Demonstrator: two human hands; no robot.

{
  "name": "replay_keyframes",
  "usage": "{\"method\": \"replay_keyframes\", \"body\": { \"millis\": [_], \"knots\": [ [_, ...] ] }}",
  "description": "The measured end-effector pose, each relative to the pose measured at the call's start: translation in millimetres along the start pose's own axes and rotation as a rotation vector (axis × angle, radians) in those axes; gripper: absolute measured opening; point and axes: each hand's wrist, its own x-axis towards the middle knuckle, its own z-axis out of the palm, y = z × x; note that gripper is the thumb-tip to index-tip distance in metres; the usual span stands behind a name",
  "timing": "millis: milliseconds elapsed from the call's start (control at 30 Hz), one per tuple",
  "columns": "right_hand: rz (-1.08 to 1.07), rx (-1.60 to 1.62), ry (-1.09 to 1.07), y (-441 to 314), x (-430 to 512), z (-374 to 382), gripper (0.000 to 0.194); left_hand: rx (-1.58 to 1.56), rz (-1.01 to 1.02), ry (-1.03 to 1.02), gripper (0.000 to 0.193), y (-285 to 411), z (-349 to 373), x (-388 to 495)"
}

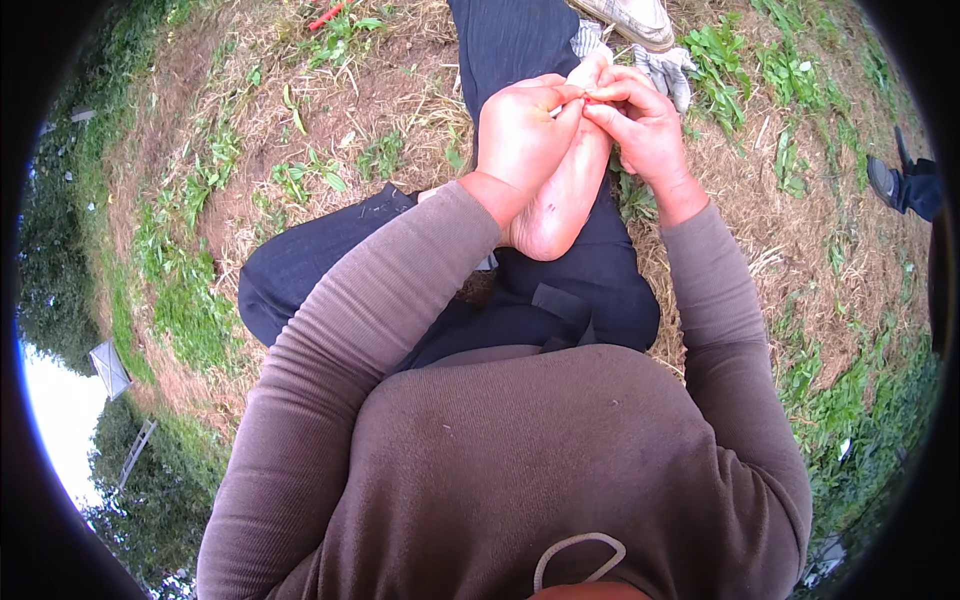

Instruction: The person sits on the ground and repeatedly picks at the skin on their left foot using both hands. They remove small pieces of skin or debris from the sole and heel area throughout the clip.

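A bare foot rests sole up across my other leg, its heel towards me. My left hand wraps its near side, with the thumb and forefinger pressed to the skin below the toes. From the other side, my right hand has its thumb and fingertips drawn together at the same place. A small red spot shows between the fingertips, and reddish marks lie further down the sole. Whether a tiny object is pinched there cannot be seen. The fingers hide most of the toes.
Fabric work gloves lie just beyond my right hand, near a worn light shoe. Dark trousers cover my legs. Dry grass and weeds surround me. Another person's shoe is at far right; a red stick-like object lies top left.
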Motion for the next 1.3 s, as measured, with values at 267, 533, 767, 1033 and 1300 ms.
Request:
{"method": "replay_keyframes", "body": {
  "millis": [267,533,767,1033,1300],
  "knots": [
    [0.061,0.092,-0.016,-6.3,-3.0,1.0,0.018,0.016,0.01,0.023,0.017,-1.2,1.8,-2.4],
    [0.347,0.047,-0.278,-28.0,26.4,-26.1,0.033,-0.003,-0.077,0.047,0.031,18.8,-10.7,-15.1],
    [0.114,0.008,-0.52,-23.6,56.7,-32.4,0.037,-0.09,-0.106,0.105,0.026,9.6,-2.3,-8.5],
    [0.125,0.061,-0.465,-20.7,50.7,-28.5,0.025,-0.089,-0.179,0.096,0.018,13.1,-0.7,-11.9],
    [0.138,0.002,-0.419,-24.7,47.5,-22.6,0.018,-0.041,-0.185,0.078,0.017,15.4,0.4,-12.4]
  ]
}}
